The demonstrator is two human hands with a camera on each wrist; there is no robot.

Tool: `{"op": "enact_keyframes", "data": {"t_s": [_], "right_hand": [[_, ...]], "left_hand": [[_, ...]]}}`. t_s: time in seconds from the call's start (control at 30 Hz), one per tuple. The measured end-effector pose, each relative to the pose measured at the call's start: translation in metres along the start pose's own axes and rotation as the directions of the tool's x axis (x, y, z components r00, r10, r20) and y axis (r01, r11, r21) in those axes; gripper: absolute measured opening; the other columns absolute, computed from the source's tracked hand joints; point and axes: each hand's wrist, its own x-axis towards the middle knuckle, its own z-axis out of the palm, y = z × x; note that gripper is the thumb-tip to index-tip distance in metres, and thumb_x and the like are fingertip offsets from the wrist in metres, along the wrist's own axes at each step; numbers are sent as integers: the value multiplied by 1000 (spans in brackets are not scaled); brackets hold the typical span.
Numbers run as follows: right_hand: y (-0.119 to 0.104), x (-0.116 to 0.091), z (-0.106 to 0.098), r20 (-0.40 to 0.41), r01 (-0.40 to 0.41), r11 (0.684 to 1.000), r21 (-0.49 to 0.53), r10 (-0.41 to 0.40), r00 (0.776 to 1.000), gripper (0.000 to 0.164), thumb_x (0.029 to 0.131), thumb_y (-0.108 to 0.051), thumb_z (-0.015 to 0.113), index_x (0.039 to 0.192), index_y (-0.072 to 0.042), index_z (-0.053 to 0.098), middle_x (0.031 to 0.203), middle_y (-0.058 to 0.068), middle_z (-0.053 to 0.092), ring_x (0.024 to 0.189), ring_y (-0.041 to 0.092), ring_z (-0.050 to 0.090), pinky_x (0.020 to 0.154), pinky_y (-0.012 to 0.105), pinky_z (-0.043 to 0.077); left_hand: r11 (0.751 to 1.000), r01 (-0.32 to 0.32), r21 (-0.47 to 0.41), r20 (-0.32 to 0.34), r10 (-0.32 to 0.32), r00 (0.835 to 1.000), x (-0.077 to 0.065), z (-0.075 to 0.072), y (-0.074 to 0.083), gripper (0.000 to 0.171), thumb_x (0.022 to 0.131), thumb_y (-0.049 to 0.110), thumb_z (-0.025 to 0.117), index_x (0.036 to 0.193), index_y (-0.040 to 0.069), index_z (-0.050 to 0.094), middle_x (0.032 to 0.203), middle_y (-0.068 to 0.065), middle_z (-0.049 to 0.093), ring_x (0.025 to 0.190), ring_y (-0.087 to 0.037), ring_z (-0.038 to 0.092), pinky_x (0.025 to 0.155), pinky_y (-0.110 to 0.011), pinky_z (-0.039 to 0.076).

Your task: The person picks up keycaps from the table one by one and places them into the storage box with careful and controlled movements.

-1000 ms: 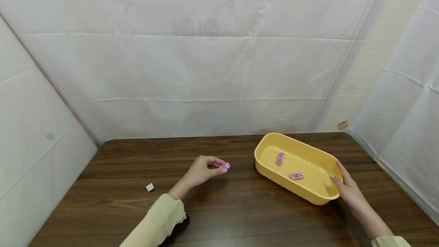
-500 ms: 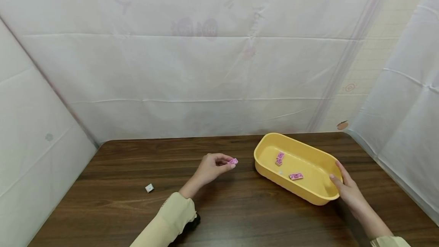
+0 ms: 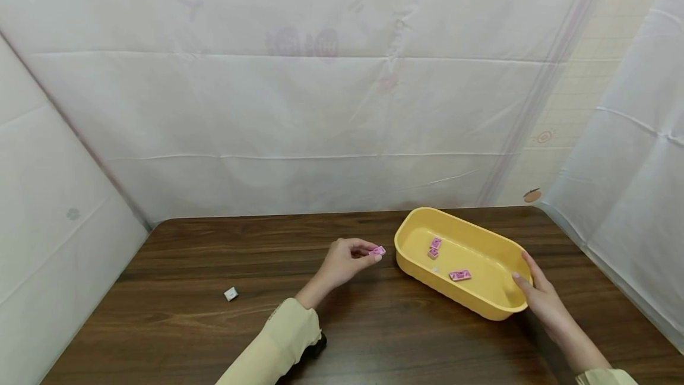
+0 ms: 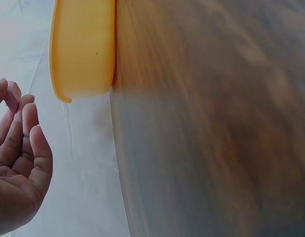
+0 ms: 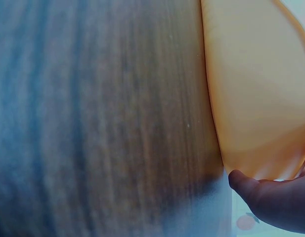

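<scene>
My left hand [image 3: 342, 263] pinches a small pink-and-white patterned block [image 3: 378, 251] between thumb and fingertips, just left of the yellow tray [image 3: 488, 257]. In the left wrist view the block [image 4: 13, 97] shows edge-on at the fingertips, with the other fingers loosely bent. Around the tray's right end, my right hand [image 3: 546, 299] grips the rim, thumb and fingers spread along it. Inside the tray lie a long pink block [image 3: 460, 275], a shorter pink block [image 3: 436, 243], a small pink block [image 3: 433, 253] touching it, and a tiny pale spot [image 3: 435, 270].
A small white block [image 3: 231, 294] lies on the left part of the dark wooden table [image 3: 176, 325]. White printed cloth [image 3: 299, 183] hangs behind the table's back edge and along both sides.
My left hand has moved right with the pink block, from over the middle of the table to close beside the tray. The right hand and tray have stayed nearly in place.
</scene>
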Motion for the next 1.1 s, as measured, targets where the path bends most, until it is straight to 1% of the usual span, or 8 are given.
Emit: {"op": "enact_keyframes", "data": {"t_s": [0.33, 0.53, 0.83, 0.93, 1.1], "right_hand": [[1, 0, 0, -4, 5, 1000, 0, -5, 1000, 66, 100, -30, 32, 143, -9, -13, 145, 24, -19, 131, 38, -17, 103, 57, -2], [2, -1, 0, -4, -1, 1000, 2, 1, 1000, 66, 100, -29, 32, 143, -9, -13, 145, 24, -19, 131, 38, -17, 103, 57, -3], [2, -1, 0, -8, 3, 1000, 5, -3, 1000, 66, 100, -30, 32, 144, -9, -13, 146, 23, -18, 131, 37, -16, 103, 57, -3], [2, -1, 0, -7, 4, 1000, 7, -4, 1000, 66, 100, -30, 32, 144, -9, -13, 146, 24, -18, 131, 38, -16, 103, 57, -3], [1, -1, 0, -4, 5, 1000, 7, -5, 1000, 67, 99, -30, 32, 144, -9, -13, 146, 23, -18, 131, 38, -15, 103, 58, -1]], "left_hand": [[1000, -3, 11, 19, 3, 1000, 9, 16, 11, 22, 81, 22, 70, 94, 5, 71, 85, -4, 69, 74, -9, 62, 63, -20, 48], [1000, -6, -7, 39, 6, 999, 14, 24, 19, 23, 81, 22, 69, 97, 5, 70, 88, -4, 69, 74, -9, 61, 62, -19, 48], [1000, -1, -24, 39, 2, 999, 22, 37, 29, 22, 80, 20, 70, 96, 5, 70, 88, -5, 69, 74, -9, 61, 62, -18, 48], [1000, -9, -27, 48, 10, 999, 25, 41, 32, 21, 81, 19, 70, 96, 5, 70, 88, -4, 69, 74, -7, 60, 62, -17, 48], [999, -50, -12, 54, 51, 997, 32, 47, 37, 20, 81, 19, 70, 95, 5, 71, 84, -4, 69, 71, -4, 58, 59, -17, 47]]}}
